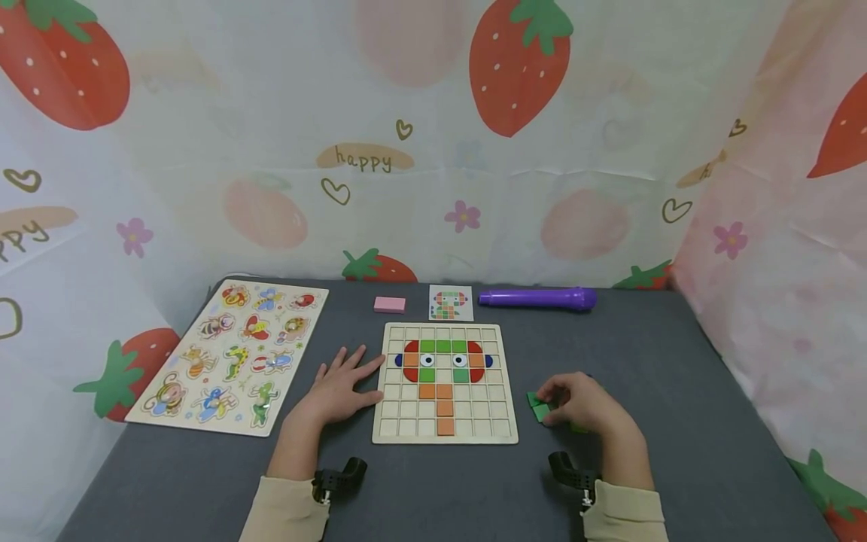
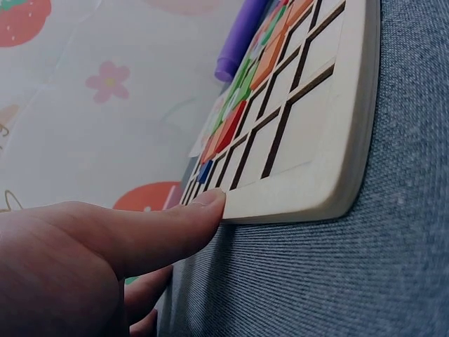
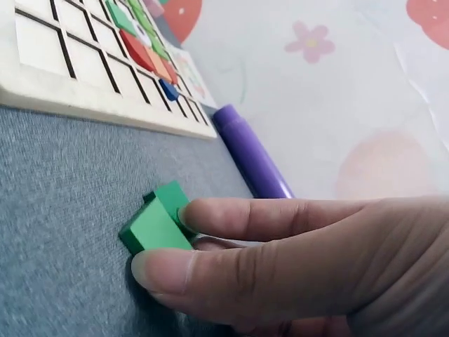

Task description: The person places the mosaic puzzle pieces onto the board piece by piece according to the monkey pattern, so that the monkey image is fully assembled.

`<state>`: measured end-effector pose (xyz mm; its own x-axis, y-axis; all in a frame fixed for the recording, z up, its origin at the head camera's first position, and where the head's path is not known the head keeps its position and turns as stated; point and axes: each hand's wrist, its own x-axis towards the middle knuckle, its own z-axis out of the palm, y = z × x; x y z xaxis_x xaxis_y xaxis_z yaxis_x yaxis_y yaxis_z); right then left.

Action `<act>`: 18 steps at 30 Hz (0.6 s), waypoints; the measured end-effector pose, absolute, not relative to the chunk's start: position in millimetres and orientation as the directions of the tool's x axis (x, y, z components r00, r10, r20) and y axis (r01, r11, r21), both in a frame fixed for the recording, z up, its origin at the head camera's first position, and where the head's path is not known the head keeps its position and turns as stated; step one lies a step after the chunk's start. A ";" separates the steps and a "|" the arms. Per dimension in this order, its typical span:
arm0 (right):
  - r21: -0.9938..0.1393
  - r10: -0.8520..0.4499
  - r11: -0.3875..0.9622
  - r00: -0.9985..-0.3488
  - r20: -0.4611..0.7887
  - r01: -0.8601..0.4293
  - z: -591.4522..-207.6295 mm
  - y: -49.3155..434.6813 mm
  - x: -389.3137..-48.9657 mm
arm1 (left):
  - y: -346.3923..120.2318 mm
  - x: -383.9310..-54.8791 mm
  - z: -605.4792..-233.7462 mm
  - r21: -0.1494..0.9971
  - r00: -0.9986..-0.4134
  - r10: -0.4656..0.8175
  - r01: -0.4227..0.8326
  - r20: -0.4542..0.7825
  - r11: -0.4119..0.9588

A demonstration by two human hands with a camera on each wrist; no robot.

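Observation:
A wooden grid board (image 1: 481,410) lies on the dark cloth, bearing red, green, orange and blue tiles and two eye tiles in a face-like pattern. My left hand (image 1: 342,388) rests beside it with fingers spread; the thumb tip (image 2: 210,200) touches the board's left edge. Right of the board, my right hand (image 1: 585,403) pinches a green tile (image 3: 156,228) between thumb and forefinger, close over the cloth. Another green tile (image 3: 170,193) sits right behind that one, partly covered. A bit of lighter green shows under the right palm, mostly hidden.
Behind the board lie a pattern card (image 1: 450,302), a pink block (image 1: 389,305) and a purple marker-like tube (image 1: 535,299). An insect-picture puzzle board (image 1: 230,361) lies at the left. A strawberry-print curtain (image 1: 433,226) stands along the table's back and sides.

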<state>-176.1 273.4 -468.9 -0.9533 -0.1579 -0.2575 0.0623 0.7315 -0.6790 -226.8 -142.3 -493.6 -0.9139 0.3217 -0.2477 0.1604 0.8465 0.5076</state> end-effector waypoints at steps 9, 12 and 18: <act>-0.666 -0.151 0.743 -0.953 -0.262 0.065 -473.5 273.5 -178.4 | -142.2 -228.2 -496.1 0.506 -0.911 0.322 0.158 -0.256 0.848; -0.681 -0.164 0.730 -0.952 -0.260 0.061 -474.0 272.3 -179.0 | -142.3 -228.5 -495.9 0.506 -0.911 0.320 0.154 -0.259 0.849; -0.702 -0.198 0.712 -0.959 -0.203 0.001 -471.4 269.7 -180.5 | -141.1 -228.5 -494.7 0.507 -0.912 0.321 0.156 -0.256 0.848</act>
